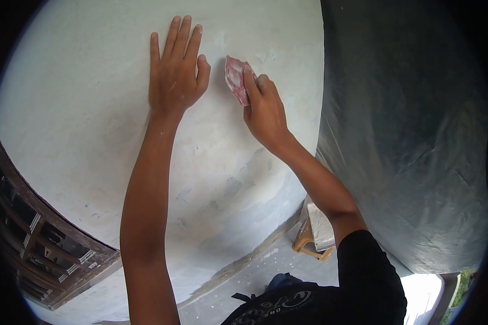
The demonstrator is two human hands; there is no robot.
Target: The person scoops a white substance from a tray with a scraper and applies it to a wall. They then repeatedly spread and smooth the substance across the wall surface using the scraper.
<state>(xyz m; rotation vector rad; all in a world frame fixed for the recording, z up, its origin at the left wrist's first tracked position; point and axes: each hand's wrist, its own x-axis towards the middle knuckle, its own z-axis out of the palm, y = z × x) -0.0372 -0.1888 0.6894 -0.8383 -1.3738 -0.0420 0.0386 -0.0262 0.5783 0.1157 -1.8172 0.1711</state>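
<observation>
My left hand (174,78) lies flat against the pale wall (211,157), its fingers stretched upward and the thumb apart. To its right, my right hand (267,111) grips a piece of reddish sandpaper (236,80) coated in white dust. The fingers press on the sheet's right side while its uneven left edge points toward my left hand. Part of the sheet is hidden under the fingers. Around both hands the wall has smooth whitish patches and faint marks, turning greyer lower down.
A dark plastic sheet (406,141) hangs along the right. At lower left is a brown wooden frame with panes (46,238). A tan stool (308,242) with a silvery-white slab (321,227) on it stands below my right arm, on the grey speckled floor (244,281).
</observation>
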